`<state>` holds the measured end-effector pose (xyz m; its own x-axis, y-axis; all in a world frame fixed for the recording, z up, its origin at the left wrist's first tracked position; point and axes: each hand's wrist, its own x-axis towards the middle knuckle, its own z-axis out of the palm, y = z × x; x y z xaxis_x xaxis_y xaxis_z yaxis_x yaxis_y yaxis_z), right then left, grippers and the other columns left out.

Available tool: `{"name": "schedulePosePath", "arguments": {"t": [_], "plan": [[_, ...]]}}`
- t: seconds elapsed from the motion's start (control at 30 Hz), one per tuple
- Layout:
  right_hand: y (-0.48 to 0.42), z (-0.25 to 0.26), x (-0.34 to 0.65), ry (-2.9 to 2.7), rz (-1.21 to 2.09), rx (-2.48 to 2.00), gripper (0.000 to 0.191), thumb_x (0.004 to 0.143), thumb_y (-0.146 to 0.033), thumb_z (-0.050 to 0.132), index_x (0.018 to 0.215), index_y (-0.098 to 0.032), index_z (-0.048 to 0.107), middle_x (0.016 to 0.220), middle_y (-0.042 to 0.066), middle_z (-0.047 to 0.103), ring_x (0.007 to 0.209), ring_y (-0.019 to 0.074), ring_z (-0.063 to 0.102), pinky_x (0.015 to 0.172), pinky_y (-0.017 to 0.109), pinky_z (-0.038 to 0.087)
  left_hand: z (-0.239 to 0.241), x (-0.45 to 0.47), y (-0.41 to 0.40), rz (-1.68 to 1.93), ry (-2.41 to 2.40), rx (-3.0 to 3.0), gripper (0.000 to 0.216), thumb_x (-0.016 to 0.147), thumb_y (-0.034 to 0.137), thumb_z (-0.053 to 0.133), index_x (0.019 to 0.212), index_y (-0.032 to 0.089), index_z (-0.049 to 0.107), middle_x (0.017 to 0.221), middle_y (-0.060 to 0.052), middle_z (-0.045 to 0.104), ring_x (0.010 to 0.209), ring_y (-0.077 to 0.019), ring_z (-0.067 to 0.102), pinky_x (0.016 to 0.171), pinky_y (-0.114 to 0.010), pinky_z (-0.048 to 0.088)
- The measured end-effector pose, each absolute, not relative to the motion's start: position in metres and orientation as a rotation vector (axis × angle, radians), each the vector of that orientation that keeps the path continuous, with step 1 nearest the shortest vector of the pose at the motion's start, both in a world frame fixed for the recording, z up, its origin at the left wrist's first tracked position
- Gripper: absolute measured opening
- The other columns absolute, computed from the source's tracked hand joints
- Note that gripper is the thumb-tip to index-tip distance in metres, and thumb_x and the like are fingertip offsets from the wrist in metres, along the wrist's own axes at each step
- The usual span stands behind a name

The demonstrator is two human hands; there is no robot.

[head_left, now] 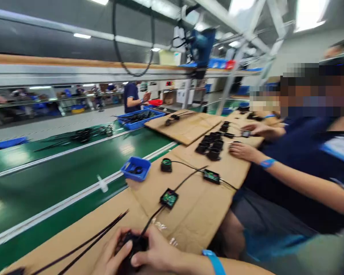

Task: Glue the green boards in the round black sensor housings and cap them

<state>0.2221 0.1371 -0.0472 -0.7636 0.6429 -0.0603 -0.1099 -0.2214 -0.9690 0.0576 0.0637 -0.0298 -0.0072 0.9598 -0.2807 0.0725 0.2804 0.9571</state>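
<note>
Far left of the green-board case (169, 198), well apart: green conveyor belt (60, 179), alongside the cardboard-covered tabletop (200, 221). Below-left of the case, nearer the camera: long black cables (100, 231), slantwise on the cardboard.

Below the case, at the bottom edge of the view: left hand (110, 259), fingers (126, 247) curled and clamped on a black housing (134, 244), thumb pressed on top. Same housing gripped from the other side by the right hand (157, 254), fingers closed around it, blue wristband (215, 264) at the wrist. Black lead (151, 219) from the housing up to the case.

Up-left of the case, at the tabletop's edge: small blue bin (135, 168) with a dark ring inside. Straight above the case, near: round black part (166, 165). Up-right of the case: second open board (211, 176), thin wires at both ends. Farther up-right: cluster of black housings (212, 147).

Right of the case, past the cluster: a co-worker's hand (243, 151) flat on the cardboard just beside the cluster. Behind it, a second co-worker's hand (258, 130) at a small dark piece; too blurred to tell more.
</note>
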Motion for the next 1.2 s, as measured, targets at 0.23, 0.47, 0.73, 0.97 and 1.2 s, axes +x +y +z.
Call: {"name": "schedulePosePath", "arguments": {"t": [0.23, 0.47, 0.73, 0.97, 1.2], "plan": [[0.125, -0.059, 0.238, -1.326, 2.011, -1.047, 0.065, 0.047, -0.017, 0.084, 0.107, -0.017, 0.062, 0.116, 0.013, 0.068, 0.116, 0.0325, 0.062, 0.105, 0.051, 0.045, -0.036, 0.070, 0.063, 0.980, 1.350, 1.114, 0.053, 0.086, 0.064, 0.057, 0.111, 0.018, 0.053, 0.113, -0.011, 0.063, 0.108, -0.0270, 0.059, 0.096, -0.037, 0.044], [0.122, -0.053, 0.237, -1.349, 1.949, -1.114, 0.060, 0.051, -0.022, 0.084, 0.107, -0.017, 0.062, 0.113, 0.012, 0.068, 0.113, 0.0309, 0.063, 0.103, 0.049, 0.047, -0.036, 0.078, 0.060, 0.953, 1.474, 1.107, 0.044, 0.089, 0.055, 0.050, 0.112, 0.017, 0.050, 0.117, -0.013, 0.060, 0.111, -0.0289, 0.055, 0.098, -0.041, 0.040], [0.128, -0.038, 0.239, -1.508, 2.076, -0.947, 0.059, 0.062, -0.033, 0.085, 0.116, -0.018, 0.065, 0.120, 0.011, 0.067, 0.117, 0.0298, 0.060, 0.107, 0.048, 0.043, -0.036, 0.073, 0.059, 0.969, 1.415, 1.074, 0.045, 0.089, 0.055, 0.053, 0.115, 0.018, 0.052, 0.118, -0.012, 0.062, 0.110, -0.0280, 0.057, 0.097, -0.039, 0.043], [0.133, -0.040, 0.246, -1.416, 2.239, -0.919, 0.063, 0.064, -0.033, 0.085, 0.120, -0.019, 0.059, 0.130, 0.011, 0.062, 0.125, 0.0271, 0.055, 0.113, 0.046, 0.037, -0.032, 0.073, 0.061, 0.915, 1.411, 1.071, 0.044, 0.092, 0.055, 0.050, 0.117, 0.019, 0.050, 0.122, -0.011, 0.060, 0.112, -0.0269, 0.056, 0.099, -0.040, 0.042], [0.131, -0.037, 0.232, -1.310, 2.211, -0.923, 0.060, 0.057, -0.034, 0.090, 0.109, -0.019, 0.063, 0.113, 0.005, 0.068, 0.113, 0.0271, 0.061, 0.100, 0.042, 0.048, -0.040, 0.071, 0.052, 0.919, 1.497, 1.158, 0.049, 0.092, 0.061, 0.046, 0.118, 0.019, 0.053, 0.122, -0.012, 0.060, 0.113, -0.0275, 0.057, 0.100, -0.042, 0.045]]}}
